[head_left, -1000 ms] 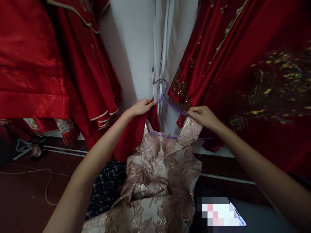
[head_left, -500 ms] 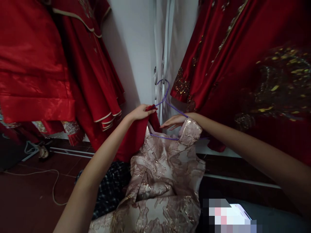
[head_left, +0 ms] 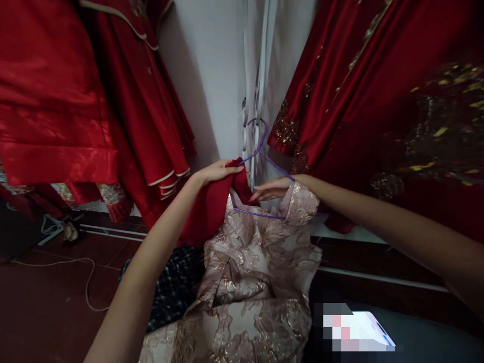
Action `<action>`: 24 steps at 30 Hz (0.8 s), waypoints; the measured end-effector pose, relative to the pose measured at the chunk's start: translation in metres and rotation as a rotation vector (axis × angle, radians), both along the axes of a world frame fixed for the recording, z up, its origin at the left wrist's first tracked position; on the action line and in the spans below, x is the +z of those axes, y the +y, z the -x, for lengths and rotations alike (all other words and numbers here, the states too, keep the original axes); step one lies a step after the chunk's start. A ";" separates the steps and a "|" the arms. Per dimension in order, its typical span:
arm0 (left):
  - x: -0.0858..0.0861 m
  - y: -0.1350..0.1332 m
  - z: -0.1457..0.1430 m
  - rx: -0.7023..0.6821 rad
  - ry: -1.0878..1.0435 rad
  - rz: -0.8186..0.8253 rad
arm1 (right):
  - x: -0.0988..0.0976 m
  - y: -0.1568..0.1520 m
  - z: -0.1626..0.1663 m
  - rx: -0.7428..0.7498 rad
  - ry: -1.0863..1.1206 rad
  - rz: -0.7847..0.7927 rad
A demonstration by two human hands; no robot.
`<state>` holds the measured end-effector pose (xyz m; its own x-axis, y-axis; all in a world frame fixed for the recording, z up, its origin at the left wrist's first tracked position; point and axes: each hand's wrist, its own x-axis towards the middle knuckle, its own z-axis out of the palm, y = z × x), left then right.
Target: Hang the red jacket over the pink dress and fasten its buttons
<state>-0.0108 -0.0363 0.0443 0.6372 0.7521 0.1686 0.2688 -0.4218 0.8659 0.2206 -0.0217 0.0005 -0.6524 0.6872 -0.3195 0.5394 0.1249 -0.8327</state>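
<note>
A purple wire hanger (head_left: pixel 263 135) stands upright in the middle, its hook up. The pink and gold brocade dress (head_left: pixel 260 262) is on it, with its right strap over the hanger's right arm. My left hand (head_left: pixel 221 170) pinches a piece of red fabric (head_left: pixel 212 206) at the hanger's left shoulder, by the dress's left strap. Behind the neckline, my right hand (head_left: pixel 273 188) has its fingers stretched out, pointing left. The right wrist is beside the strap under the hanger's arm. Part of that hand is hidden by the dress.
Red gowns (head_left: pixel 49 91) hang at left, and a red beaded gown (head_left: pixel 351 101) hangs at right. White rack poles (head_left: pixel 266 45) rise behind the hanger. A lit phone (head_left: pixel 372 330), partly pixelated, lies at lower right. On the floor are a cable (head_left: pixel 88 282) and a shoe (head_left: pixel 70 232).
My left hand has shifted slightly left and up with the red fabric, which shows more beside the hanger. My right hand stays behind the dress's neckline. The view has moved a little.
</note>
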 end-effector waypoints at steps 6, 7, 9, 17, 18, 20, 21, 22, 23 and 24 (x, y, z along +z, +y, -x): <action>-0.008 0.013 0.000 0.070 0.088 -0.237 | -0.006 0.005 0.001 -0.110 -0.086 -0.259; -0.011 0.014 -0.001 0.113 0.079 -0.278 | -0.006 0.009 -0.001 -0.148 -0.102 -0.334; -0.021 0.018 -0.005 0.267 0.054 -0.358 | -0.004 0.020 -0.005 -0.273 -0.111 -0.491; -0.049 0.044 -0.036 0.696 -0.050 -0.318 | 0.010 0.038 -0.031 -0.771 -0.158 -1.009; -0.050 0.046 -0.038 0.703 -0.047 -0.306 | 0.013 0.036 -0.034 -0.761 -0.189 -1.036; -0.051 0.050 -0.041 0.722 -0.033 -0.299 | 0.023 0.028 -0.039 -0.759 -0.248 -1.094; -0.051 0.050 -0.042 0.739 -0.024 -0.298 | 0.029 0.024 -0.042 -0.761 -0.267 -1.119; -0.052 0.050 -0.043 0.763 -0.013 -0.297 | 0.035 0.019 -0.046 -0.760 -0.287 -1.145; -0.052 0.050 -0.044 0.791 -0.003 -0.297 | 0.040 0.015 -0.051 -0.760 -0.313 -1.173; -0.053 0.049 -0.045 0.821 0.007 -0.298 | 0.045 0.010 -0.056 -0.767 -0.340 -1.193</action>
<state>0.0342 0.0131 -0.0088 -0.0850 0.8991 0.4295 0.5923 -0.3010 0.7474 0.2764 -0.0113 0.0455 -0.0221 0.7862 0.6175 0.9360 0.2334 -0.2636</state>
